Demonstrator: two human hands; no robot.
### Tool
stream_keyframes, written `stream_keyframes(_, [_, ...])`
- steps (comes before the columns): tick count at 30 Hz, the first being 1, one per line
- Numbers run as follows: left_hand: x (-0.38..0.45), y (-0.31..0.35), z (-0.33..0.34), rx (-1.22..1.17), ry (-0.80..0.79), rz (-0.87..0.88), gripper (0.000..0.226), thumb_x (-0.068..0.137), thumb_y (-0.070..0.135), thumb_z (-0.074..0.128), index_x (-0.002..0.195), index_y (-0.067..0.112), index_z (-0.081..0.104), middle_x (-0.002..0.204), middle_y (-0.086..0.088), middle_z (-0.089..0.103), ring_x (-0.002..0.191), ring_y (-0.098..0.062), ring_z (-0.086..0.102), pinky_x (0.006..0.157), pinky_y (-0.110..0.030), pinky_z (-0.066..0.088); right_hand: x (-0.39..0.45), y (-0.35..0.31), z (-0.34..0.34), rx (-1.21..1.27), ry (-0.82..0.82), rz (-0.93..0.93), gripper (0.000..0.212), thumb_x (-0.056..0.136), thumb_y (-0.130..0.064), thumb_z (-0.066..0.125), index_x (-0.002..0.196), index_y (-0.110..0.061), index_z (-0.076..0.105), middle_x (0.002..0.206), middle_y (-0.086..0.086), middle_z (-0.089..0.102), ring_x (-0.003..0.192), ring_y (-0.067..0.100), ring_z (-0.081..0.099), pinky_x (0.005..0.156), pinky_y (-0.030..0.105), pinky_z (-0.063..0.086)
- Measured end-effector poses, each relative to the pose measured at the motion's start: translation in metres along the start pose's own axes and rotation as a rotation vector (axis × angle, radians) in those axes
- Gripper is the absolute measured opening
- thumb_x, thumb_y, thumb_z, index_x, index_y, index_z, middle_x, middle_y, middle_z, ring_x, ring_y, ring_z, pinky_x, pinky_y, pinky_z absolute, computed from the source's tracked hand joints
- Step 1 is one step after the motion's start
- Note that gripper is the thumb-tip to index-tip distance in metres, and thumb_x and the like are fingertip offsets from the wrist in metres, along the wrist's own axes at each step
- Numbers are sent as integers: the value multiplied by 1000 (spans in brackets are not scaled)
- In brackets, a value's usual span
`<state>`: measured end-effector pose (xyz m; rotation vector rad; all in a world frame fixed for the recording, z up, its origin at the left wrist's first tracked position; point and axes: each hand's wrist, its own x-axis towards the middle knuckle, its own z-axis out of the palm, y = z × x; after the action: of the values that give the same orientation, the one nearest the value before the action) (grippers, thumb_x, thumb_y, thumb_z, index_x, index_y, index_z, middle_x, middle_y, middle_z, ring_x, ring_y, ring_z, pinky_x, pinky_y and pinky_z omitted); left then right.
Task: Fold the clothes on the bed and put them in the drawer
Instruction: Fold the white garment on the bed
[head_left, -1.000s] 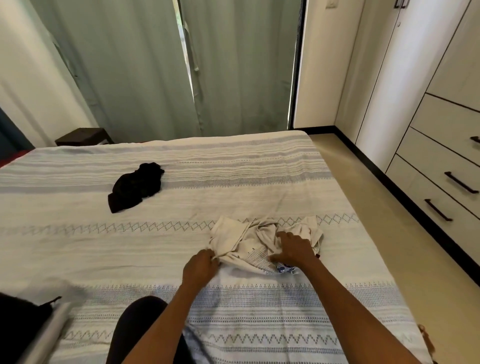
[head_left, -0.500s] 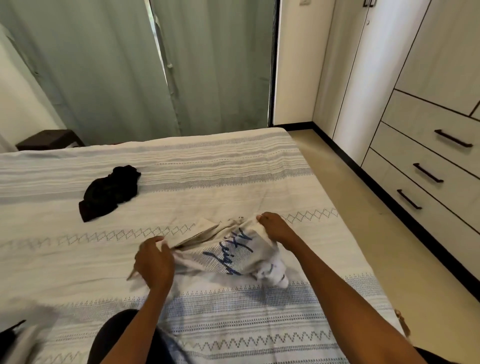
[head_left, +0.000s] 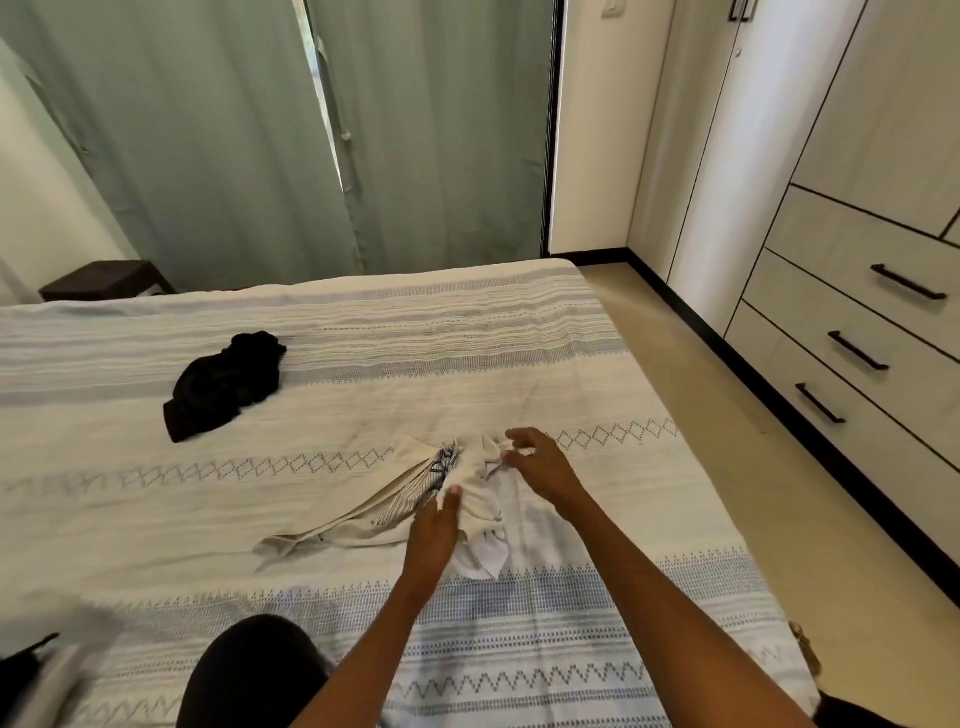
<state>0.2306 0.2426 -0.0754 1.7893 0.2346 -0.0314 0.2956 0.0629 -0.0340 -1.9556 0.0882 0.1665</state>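
Head view. Cream shirt crumpled on bed, long axis from near left to far right. Right hand at far right end, fingers loosely curled, pinching a fold. Left hand on middle, fingers together, grip unclear. Both hands touching. Count: two garments, including black garment well apart, far left. Three drawers, closed, at right.

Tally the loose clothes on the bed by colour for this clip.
Crumpled black garment: 1
Cream-white printed garment under both hands: 1
Total: 2
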Motion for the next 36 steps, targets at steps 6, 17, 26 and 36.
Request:
stream_keyframes(6, [22,5,-15,-487,-82,-375,71,96,69,34,124,12,67,115,-12,72,110,-30,67,99,-44,50,-38,38,11,-134,-246,-151,38,80,-63,73,96,-29,69,92,-9,73,79,5,67,71,30,55])
stream_keyframes(17, [12,32,-42,-426,-305,-254,73,96,69,29,138,16,58,136,-14,61,129,-29,56,116,-49,35,-25,27,19,-314,126,-370,14,100,-43,54,103,-35,65,88,-13,71,79,7,66,69,34,53])
stream_keyframes(26, [5,22,-42,310,-466,12,45,95,36,64,136,21,50,134,9,54,125,-11,51,91,-15,44,17,-8,-30,505,141,-90,37,98,-20,62,134,-28,57,124,5,64,101,20,60,83,38,49])
stream_keyframes(36, [-1,32,-16,-265,-245,-281,43,103,40,46,113,5,68,100,-16,74,92,-30,71,78,-42,59,-58,32,18,-63,-89,-114,46,83,-71,63,86,-24,64,78,-6,73,68,7,69,73,38,60])
